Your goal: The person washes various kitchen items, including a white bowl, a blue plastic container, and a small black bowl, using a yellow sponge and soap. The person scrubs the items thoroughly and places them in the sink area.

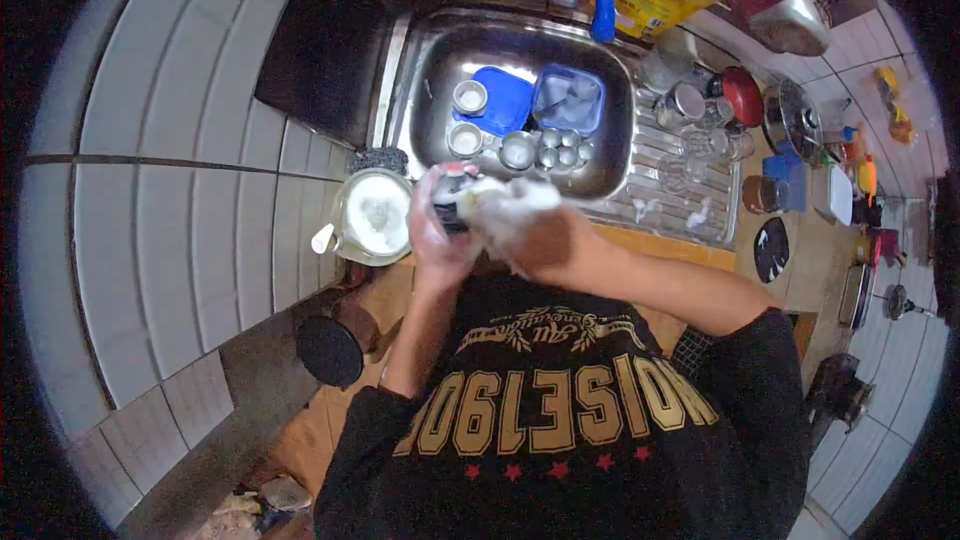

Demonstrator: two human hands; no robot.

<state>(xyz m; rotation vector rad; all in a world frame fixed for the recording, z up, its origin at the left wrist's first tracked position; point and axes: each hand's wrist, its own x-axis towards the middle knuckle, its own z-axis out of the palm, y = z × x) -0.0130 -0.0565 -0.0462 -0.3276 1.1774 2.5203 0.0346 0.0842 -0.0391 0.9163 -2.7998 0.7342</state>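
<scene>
My left hand (442,240) grips a dark, rounded vessel (450,202) just over the front edge of the steel sink (435,52). Against that vessel, my right hand (525,232) presses a foamy scrubber (517,202), blurred and thick with white suds. Beyond the hands, the basin holds a blue plastic lid (506,101), a clear container with a blue rim (570,99), two small white-filled cups (470,97), a round metal cup (517,150) and a cluster of small metal cups (566,148). A tub of foamy water (377,211) stands left of my left hand.
Glass jars and tumblers (682,105) stand on the ribbed drainboard (667,199) at right, a red bowl (741,96) and pot lid (796,120) behind them. The blue faucet (602,0) arches over the sink's far edge. A tiled wall (187,105) rises at left.
</scene>
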